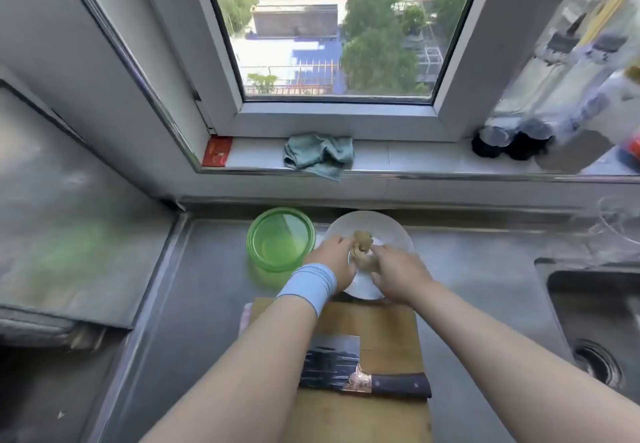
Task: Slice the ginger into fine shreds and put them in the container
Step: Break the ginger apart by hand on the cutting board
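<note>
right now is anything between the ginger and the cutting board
Nothing visible: left hand and right hand hold the ginger over the plate; the cutting board is bare at that end, cleaver lying nearer.

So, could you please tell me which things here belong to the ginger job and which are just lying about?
Job: ginger, held by left hand and right hand over the white plate; green container; cutting board; cleaver.
Lying about: cloth, red packet, dark bottles on the sill; sink.
</note>
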`<state>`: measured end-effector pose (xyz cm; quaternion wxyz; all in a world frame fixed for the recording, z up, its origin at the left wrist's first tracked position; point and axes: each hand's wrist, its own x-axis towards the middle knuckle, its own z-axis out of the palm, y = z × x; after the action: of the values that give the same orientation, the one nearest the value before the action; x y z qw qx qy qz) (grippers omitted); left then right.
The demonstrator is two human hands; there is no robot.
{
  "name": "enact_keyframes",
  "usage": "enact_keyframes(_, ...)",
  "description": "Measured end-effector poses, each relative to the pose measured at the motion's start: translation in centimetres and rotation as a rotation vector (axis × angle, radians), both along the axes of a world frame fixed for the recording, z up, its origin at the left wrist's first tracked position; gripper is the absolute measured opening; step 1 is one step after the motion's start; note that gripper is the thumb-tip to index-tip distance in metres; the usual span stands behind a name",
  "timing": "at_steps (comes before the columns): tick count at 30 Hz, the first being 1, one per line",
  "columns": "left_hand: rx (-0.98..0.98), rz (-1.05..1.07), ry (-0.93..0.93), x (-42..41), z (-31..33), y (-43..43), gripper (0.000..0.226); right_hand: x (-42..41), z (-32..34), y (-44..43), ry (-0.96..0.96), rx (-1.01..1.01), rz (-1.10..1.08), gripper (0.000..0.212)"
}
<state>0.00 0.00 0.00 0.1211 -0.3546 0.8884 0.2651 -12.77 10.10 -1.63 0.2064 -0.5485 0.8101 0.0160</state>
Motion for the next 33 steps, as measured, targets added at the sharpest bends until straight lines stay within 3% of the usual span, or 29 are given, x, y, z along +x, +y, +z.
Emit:
enact_keyframes(6, 0.091, 0.031, 0.001, -0.7, -2.0, 0.0, 0.055, -0.2, -2.5, -1.4, 0.108, 0.016, -0.006, 0.032)
enact_keyframes(10, 0.127, 0.092, 0.119, -0.2, -2.4, 0.2, 0.050, 0.0, -2.9, -1.2, 0.015, -0.075, -0.014, 0.027)
enact_keyframes(14, 0.274, 0.431, 0.380, 1.3, -2.0, 1.1, 0.043, 1.4, -2.2, 0.3, -0.140, -0.166, -0.056, 0.021)
enact_keyframes(21, 0.485, 0.738, 0.464, 5.9, -1.8, 2.1, 0.074, 6.1, 0.4, 3.2, -0.323, -0.318, -0.141, 0.039)
enact_keyframes(27, 0.663, 0.707, 0.377, 11.9, -1.7, 3.6, 0.081, 12.0, 2.2, 5.5, -0.445, -0.328, -0.175, 0.043)
enact_keyframes(29, 0.565, 0.614, 0.294, 14.0, -1.1, 4.2, 0.064, 14.2, 1.9, 6.0, -0.520, -0.296, -0.152, 0.043)
enact_keyframes(33, 0.386, 0.468, 0.139, 18.2, -2.1, 4.6, 0.033, 17.4, 0.1, 6.6, -0.415, -0.181, -0.070, 0.046)
